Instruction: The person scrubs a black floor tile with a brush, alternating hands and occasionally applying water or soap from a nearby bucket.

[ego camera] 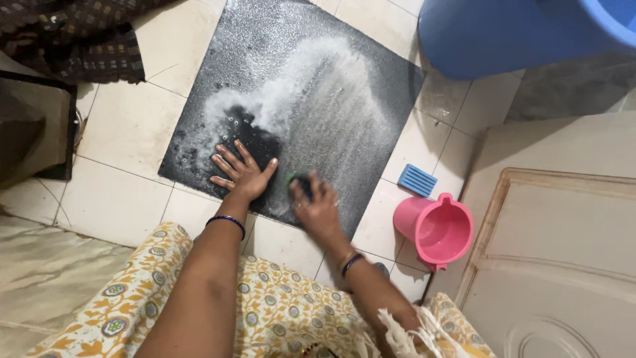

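A dark square slab (318, 40) lies flat on the tiled floor, streaked with white soap foam (311, 86). My left hand (240, 172) rests flat on its near edge with the fingers spread, holding nothing. My right hand (317, 207) is closed over a green scrub pad (295, 180) and presses it against the slab's near edge. Only a small part of the pad shows past my fingers. Both wrists wear dark bangles.
A pink mug (434, 231) stands on the floor at the right of the slab, with a small blue ridged block (417, 179) beside it. A big blue bucket (503, 33) sits at the top right. A cream door panel (556, 252) fills the right. Dark patterned cloth (79, 33) lies at the top left.
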